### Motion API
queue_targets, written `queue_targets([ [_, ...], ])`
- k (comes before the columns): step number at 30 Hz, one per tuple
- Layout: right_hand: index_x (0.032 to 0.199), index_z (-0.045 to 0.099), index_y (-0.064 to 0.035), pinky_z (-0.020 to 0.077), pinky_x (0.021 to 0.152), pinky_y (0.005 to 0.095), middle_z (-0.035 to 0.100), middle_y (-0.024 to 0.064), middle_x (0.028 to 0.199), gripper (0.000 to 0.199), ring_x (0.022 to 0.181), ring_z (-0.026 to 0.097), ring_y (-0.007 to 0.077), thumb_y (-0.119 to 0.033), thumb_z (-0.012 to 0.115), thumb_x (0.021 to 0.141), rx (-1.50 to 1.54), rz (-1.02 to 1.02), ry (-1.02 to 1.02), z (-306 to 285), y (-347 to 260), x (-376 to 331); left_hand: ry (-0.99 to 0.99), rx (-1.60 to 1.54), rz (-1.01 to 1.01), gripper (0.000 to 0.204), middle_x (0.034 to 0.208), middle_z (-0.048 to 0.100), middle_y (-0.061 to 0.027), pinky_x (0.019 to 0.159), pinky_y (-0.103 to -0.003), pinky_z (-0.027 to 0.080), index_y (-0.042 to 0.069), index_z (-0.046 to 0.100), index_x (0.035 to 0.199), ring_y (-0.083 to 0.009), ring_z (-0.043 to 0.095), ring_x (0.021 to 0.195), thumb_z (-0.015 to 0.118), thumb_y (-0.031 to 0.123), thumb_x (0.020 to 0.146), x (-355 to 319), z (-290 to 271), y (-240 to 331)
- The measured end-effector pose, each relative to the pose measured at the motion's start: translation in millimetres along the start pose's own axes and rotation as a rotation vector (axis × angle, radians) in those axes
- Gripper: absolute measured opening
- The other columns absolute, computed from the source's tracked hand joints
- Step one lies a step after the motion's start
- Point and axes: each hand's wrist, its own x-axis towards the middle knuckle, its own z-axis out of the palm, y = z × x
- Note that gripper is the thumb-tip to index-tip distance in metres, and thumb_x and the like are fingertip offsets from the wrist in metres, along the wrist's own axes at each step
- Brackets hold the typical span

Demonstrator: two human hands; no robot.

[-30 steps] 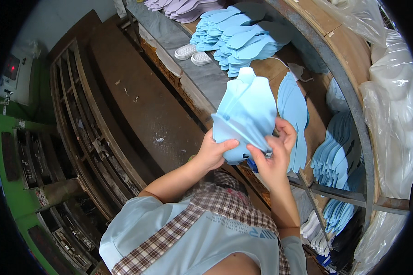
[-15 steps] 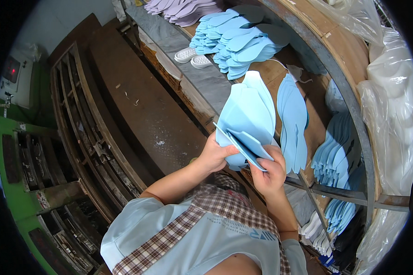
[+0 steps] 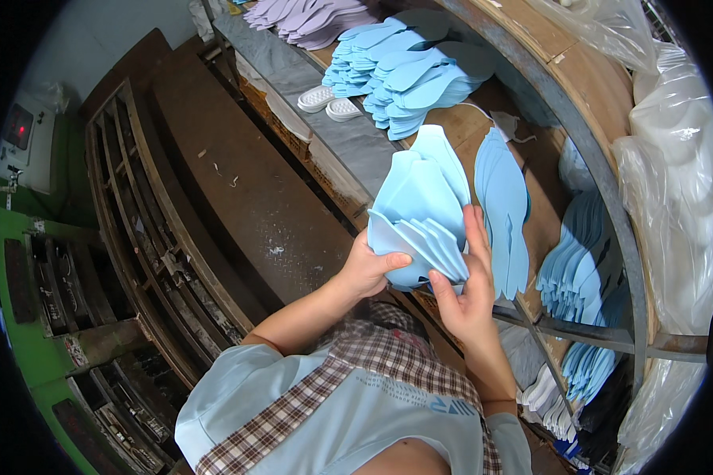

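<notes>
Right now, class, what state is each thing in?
Thin light-blue curvy held sheets: lower ends fanned
Left hand: gripping the sheets
Right hand: fingers extended, touching sheets
Small dark display: lit red
Flat lavender pieces: piled
Flat light-blue shelf pieces: overlapping
White oblong textured pieces: side by side

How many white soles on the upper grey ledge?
2: the left-hand sole and the right-hand sole, side by side, left of the blue cutout pile; more may be hidden.

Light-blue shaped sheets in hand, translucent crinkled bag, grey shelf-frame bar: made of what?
Light-blue shaped sheets: probably foam or rubber, matte; thin, softly bending.
Translucent crinkled bag: likely plastic film, glossy; bright highlights on creases.
Grey shelf-frame bar: probably metal, dull, worn; patchy surface.
</notes>
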Motion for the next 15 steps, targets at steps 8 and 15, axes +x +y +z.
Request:
queue_targets([
  [8,0.098,0.060,0.0048,0.0435,0.087,0.0413,0.047,0.0186,0.122,0.030,0.104,0.052,0.0355,0.000,0.058,0.069,-0.008,-0.221,0.059,10,-2,-11,0.030,-0.035,-0.072,0.055,0.104,0.060,-0.0074,0.086,-0.032,0.047,0.003,0.049,0.116,-0.0169,0.059,0.096,0.077,0.011,0.070,9,-12,-8],
  [15,0.109,0.053,0.0109,0.0421,0.087,0.0341,0.055,0.0208,0.111,0.046,0.102,0.054,0.0245,-0.032,0.041,0.094,0.829,0.384,0.030,-1,8,-10,-0.027,-0.062,-0.037,0.064,0.112,0.055,-0.0092,0.090,-0.035,0.045,0.001,0.043,0.121,-0.0197,0.054,0.103,0.077,0.014,0.069,3,-5,-3],
])
